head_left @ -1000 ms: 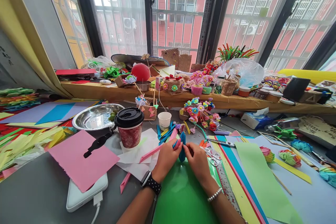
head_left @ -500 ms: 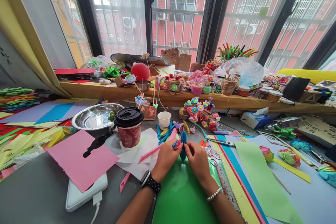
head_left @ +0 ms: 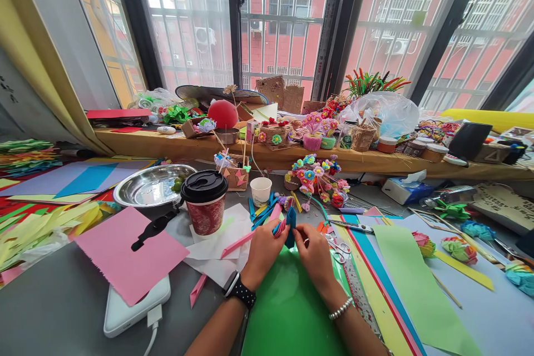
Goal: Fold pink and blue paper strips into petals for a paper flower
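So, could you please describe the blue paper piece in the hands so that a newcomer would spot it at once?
Find the glossy green sheet at bottom centre, then the left hand and right hand at its far end. Between them, a folded blue paper piece stands upright. It is plain blue, unlike the striped pink-and-blue bundle beside it.

On the left of the desk [head_left: 54, 317], a lidded cup [head_left: 206, 212] stands just beside a metal bowl [head_left: 139, 192]; a tissue box [head_left: 403, 192] lies far right, below the window ledge [head_left: 167, 146].
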### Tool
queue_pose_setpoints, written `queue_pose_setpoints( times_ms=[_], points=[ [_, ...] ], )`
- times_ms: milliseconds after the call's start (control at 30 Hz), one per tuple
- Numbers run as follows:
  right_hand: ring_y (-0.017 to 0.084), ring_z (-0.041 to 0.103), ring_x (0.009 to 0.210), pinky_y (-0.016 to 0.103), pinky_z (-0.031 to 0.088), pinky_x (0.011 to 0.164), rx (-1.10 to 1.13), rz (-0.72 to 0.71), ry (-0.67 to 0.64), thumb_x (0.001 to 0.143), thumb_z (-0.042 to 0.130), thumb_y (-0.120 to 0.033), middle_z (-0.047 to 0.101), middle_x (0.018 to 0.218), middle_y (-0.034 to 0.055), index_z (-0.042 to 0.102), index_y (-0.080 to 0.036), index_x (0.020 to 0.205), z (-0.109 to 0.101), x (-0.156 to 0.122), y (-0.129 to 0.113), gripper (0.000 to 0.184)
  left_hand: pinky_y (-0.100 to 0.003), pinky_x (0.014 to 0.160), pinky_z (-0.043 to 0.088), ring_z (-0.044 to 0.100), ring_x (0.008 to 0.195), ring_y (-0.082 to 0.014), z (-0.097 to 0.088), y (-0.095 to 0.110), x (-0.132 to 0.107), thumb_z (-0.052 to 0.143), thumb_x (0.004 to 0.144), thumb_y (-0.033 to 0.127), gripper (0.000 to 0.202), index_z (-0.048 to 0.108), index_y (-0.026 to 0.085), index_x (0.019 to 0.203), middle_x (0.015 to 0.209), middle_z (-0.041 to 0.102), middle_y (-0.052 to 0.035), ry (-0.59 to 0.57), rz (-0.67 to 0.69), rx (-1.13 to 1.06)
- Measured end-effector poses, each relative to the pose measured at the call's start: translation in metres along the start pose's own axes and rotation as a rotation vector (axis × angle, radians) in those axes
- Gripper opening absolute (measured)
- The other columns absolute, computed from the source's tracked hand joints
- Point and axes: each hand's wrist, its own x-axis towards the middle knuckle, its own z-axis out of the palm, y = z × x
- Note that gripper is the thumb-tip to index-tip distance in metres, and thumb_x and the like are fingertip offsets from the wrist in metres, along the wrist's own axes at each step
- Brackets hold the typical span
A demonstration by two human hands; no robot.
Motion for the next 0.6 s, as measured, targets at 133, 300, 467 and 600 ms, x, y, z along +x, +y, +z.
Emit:
queue_pose_setpoints(
  times_ms=[133,300,467,600],
  points=[
    [0.016,0.054,0.059,0.025,0.039,0.054,-0.009,0.035,0.047,0.084,0.037,-0.03,0.059,0.066,0.0044,0.054,-0.015,0.072,-0.001,-0.0001,0.0009,0.025,-0.02,0.05,0.028,0.042,0.051,-0.0098,-0.0007,0.0026,-0.0007,0.043,0.075,0.032,0.025,0.049,0.017,0.057,0.053,0.05,0.0015,-0.047,0.022,0.036],
    [0.015,0.053,0.059,0.026,0.041,0.055,0.027,0.026,0.067,0.084,0.037,-0.032,0.058,0.065,0.0046,0.053,-0.016,0.07,-0.0008,-0.0001,0.0012,0.027,-0.02,0.05,0.028,0.039,0.051,-0.0096,-0.0018,0.0049,-0.0007,0.042,0.076,0.03,0.024,0.048,0.017,0.057,0.054,0.049,0.0017,-0.059,0.05,0.061],
    [0.017,0.056,0.065,0.026,0.044,0.057,0.133,0.048,0.064,0.083,0.037,-0.03,0.061,0.074,0.0069,0.055,-0.015,0.08,0.0003,0.0004,0.0018,0.023,-0.021,0.049,0.027,0.041,0.051,-0.0107,-0.0015,0.004,-0.0013,0.042,0.077,0.03,0.024,0.051,0.017,0.059,0.054,0.052,0.0008,-0.062,0.082,0.083],
    [0.017,0.056,0.067,0.028,0.045,0.059,0.142,0.05,0.039,0.083,0.037,-0.027,0.062,0.077,0.0076,0.056,-0.015,0.083,0.0006,0.0004,0.0024,0.022,-0.023,0.05,0.027,0.045,0.051,-0.0126,-0.0012,0.0045,-0.0028,0.041,0.078,0.027,0.023,0.055,0.017,0.062,0.056,0.056,-0.0018,-0.079,0.112,0.107]
  ],
)
